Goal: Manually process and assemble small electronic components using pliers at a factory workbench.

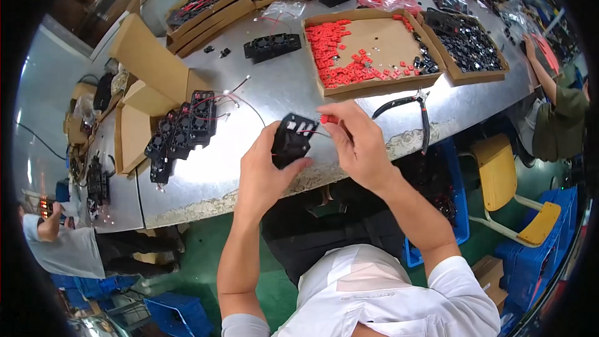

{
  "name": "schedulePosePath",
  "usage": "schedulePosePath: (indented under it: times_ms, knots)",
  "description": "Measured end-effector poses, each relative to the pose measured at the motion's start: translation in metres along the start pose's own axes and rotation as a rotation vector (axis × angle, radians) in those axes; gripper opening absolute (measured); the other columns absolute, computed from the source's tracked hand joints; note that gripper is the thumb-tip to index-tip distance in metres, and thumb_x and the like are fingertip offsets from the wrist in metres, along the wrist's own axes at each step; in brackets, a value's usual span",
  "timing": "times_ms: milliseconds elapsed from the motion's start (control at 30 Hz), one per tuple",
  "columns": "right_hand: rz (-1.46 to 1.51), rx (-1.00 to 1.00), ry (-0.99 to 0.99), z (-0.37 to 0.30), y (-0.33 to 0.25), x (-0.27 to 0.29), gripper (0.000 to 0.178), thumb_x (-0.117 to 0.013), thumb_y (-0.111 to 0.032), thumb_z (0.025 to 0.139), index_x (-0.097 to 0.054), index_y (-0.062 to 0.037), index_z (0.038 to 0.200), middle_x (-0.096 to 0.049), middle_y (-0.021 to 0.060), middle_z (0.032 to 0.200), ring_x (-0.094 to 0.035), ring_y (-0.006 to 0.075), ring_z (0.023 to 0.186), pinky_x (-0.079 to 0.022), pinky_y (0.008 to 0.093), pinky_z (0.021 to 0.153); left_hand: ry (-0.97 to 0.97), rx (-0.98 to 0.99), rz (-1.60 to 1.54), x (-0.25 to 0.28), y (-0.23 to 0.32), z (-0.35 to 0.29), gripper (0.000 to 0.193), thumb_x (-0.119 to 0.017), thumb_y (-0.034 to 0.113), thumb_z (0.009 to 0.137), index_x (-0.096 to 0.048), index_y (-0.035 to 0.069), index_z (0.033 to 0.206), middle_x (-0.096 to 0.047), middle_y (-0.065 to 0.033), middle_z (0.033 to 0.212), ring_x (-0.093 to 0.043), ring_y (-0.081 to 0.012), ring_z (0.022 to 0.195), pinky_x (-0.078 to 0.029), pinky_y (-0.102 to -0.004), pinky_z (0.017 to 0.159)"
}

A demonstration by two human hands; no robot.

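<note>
Two bare hands at work over the near edge of a worn metal table. Left hand wrapped around a black plastic fan housing, thumb along its near side, fingers behind; the housing is raised and tilted, slotted face showing. Right hand just beside it, thumb and forefinger pinching a small red plastic piece; other fingers curled. A thin wire runs from the housing's face toward the right hand; where it ends is hidden. Left of the hands, a cluster of black fan units with loose leads lies near an upright-flapped cardboard carton. Another fan unit sits apart, farther back. Beyond the right hand, a shallow cardboard tray: small red parts heaped mostly at its left, a few black ones at its right corner. Next to it, a second tray full of small black pieces. Dark-handled pliers lie splayed in front of the trays. Right of the wearer, a yellow chair; one co-worker at far left, another at far right.
</note>
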State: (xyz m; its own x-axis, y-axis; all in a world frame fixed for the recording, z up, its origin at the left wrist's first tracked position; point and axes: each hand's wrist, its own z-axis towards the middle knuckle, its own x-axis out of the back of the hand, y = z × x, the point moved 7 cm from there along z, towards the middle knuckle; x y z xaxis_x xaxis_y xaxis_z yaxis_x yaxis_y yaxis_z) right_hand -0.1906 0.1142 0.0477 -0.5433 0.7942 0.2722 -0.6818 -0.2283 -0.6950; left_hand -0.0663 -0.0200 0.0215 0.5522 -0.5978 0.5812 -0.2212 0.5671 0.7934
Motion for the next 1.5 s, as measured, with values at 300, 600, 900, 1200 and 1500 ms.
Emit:
schedulePosePath:
  times_ms: [300,600,900,1200,1500]
  knots:
    - [0.06,-0.095,0.143,-0.048,-0.002,-0.034,0.023,-0.063,0.003,0.098,-0.062,0.0007,0.121,-0.061,0.0093,0.096,-0.06,0.0138,0.079,-0.048,0.0247,0.068,-0.048,0.383,-1.052,-0.032,-0.015,-0.006,0.036,-0.066,0.011,0.1,-0.056,0.0,0.134,-0.067,-0.0048,0.11,-0.063,-0.0105,0.097,-0.053,-0.0272,0.086]
    - [0.554,-0.501,0.12,-0.058,0.02,-0.033,0.02,-0.051,-0.01,0.107,-0.052,-0.0037,0.126,-0.064,0.0081,0.1,-0.065,0.0184,0.089,-0.054,0.031,0.079,0.031,0.379,-0.769,-0.02,-0.028,0.004,0.068,-0.086,0.015,0.077,-0.051,0.0,0.132,-0.064,-0.0056,0.106,-0.061,-0.0124,0.091,-0.053,-0.0289,0.082]
    - [0.597,-0.628,0.115,-0.027,0.037,-0.031,0.036,-0.047,-0.017,0.104,-0.054,-0.0016,0.135,-0.065,0.0139,0.119,-0.065,0.025,0.113,-0.054,0.04,0.099,-0.263,-0.098,-0.499,-0.01,0.016,-0.019,0.085,-0.083,0.038,0.069,-0.051,-0.004,0.135,-0.062,-0.0228,0.123,-0.061,-0.0325,0.117,-0.047,-0.0437,0.103]
    - [0.588,-0.351,0.219,0.0,0.017,-0.001,0.035,-0.046,-0.018,0.111,-0.047,0.0051,0.137,-0.063,0.0192,0.121,-0.062,0.0213,0.103,-0.05,0.0335,0.095,-0.171,-0.218,-0.486,-0.018,0.031,-0.028,0.069,-0.081,0.024,0.057,-0.059,-0.006,0.115,-0.053,-0.0276,0.126,-0.053,-0.0407,0.118,-0.046,-0.0448,0.096]
    - [0.301,-0.341,0.442,-0.008,0.011,0.024,0.039,-0.053,-0.022,0.107,-0.051,0.0046,0.137,-0.059,0.0196,0.129,-0.06,0.026,0.112,-0.05,0.0361,0.091,-0.135,-0.345,-0.166,-0.013,0.043,-0.028,0.084,-0.09,0.029,0.064,-0.054,-0.003,0.133,-0.053,-0.0268,0.139,-0.049,-0.0438,0.132,-0.041,-0.0496,0.109]
